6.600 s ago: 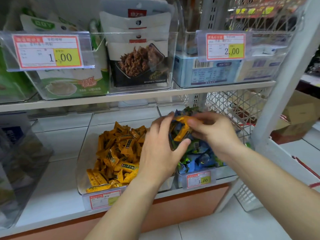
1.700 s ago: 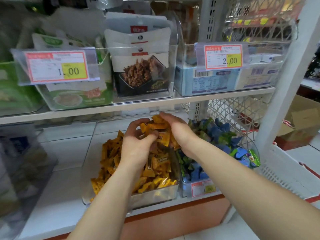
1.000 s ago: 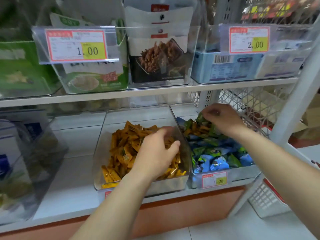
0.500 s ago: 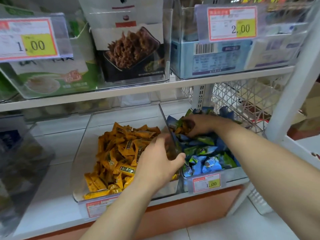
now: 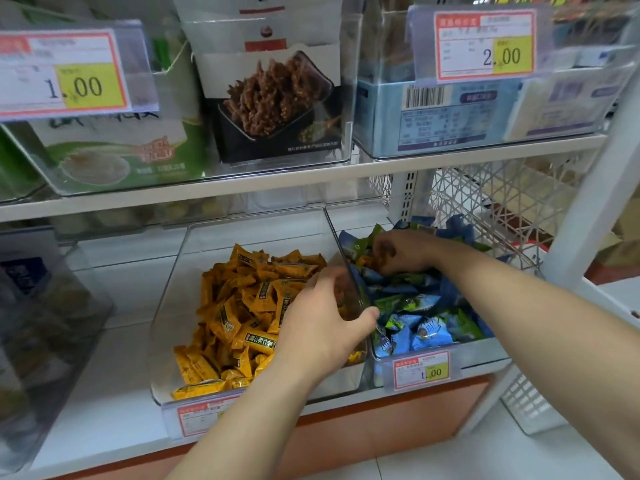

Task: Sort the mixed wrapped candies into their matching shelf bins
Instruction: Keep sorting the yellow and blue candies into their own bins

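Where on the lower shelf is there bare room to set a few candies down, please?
Bare white shelf lies between the clear bin of yellow wrapped candies and the clear bin at far left; the yellow bin's back floor is bare. The clear bin of blue and green candies is heaped, right hand inside.

Two hands (image 5: 322, 327) (image 5: 405, 251), two candy bins (image 5: 180, 271) (image 5: 485, 353), four price tags (image 5: 62, 71) (image 5: 485, 46) (image 5: 420, 370) (image 5: 199, 415) — candies (image 5: 242, 306) past counting.

We note the white lower shelf (image 5: 114, 296) carrying three clear bins side by side: a dark-stocked bin (image 5: 52, 323) left, the yellow-candy bin (image 5: 249, 230) centre, the blue-and-green-candy bin (image 5: 485, 353) right. The upper shelf (image 5: 277, 183) bears stocked upper bins (image 5: 349, 98).
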Demonstrator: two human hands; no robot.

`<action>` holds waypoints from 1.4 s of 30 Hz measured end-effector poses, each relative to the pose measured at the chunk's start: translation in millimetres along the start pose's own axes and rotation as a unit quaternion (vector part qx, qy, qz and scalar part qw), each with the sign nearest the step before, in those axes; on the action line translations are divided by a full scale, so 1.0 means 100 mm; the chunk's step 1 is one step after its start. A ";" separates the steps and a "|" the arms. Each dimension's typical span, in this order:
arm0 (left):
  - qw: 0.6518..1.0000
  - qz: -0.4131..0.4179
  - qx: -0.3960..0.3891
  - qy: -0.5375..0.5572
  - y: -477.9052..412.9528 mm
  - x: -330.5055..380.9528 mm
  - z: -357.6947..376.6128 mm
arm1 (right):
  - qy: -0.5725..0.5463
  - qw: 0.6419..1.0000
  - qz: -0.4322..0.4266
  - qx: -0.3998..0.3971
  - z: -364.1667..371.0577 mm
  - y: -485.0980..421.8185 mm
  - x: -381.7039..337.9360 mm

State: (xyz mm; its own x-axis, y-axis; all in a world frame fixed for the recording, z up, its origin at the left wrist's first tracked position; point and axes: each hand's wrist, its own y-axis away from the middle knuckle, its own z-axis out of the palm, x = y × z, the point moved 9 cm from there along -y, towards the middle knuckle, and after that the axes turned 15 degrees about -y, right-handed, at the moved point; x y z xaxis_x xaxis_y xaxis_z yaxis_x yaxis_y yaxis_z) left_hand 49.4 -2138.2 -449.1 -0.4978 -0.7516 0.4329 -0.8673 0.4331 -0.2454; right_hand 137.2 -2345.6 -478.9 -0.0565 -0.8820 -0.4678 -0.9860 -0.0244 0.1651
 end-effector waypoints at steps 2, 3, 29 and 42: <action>1.000 -0.003 -0.004 0.010 0.00 -0.01 0.00 | -0.043 0.999 -0.002 0.011 -0.05 0.02 0.04; 1.000 -0.006 -0.005 0.014 0.00 -0.02 -0.01 | -0.079 0.997 -0.004 0.026 -0.10 0.04 0.05; 0.968 -0.080 0.172 0.164 -0.16 -0.31 -0.46 | -0.646 0.740 -0.015 -0.185 0.24 0.82 -1.55; 0.995 -0.018 0.100 -0.017 -0.20 -0.38 -0.52 | -0.073 0.997 0.010 0.023 -0.14 0.16 -0.32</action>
State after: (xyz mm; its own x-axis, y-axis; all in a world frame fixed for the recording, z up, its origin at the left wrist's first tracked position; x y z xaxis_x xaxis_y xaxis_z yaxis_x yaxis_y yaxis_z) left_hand 85.3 -2092.9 -415.7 -0.4625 -0.7826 0.4166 -0.8664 0.2992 -0.3998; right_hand 125.5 -2324.3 -449.6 -0.0953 -0.8040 -0.5869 -0.9904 0.0174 0.1369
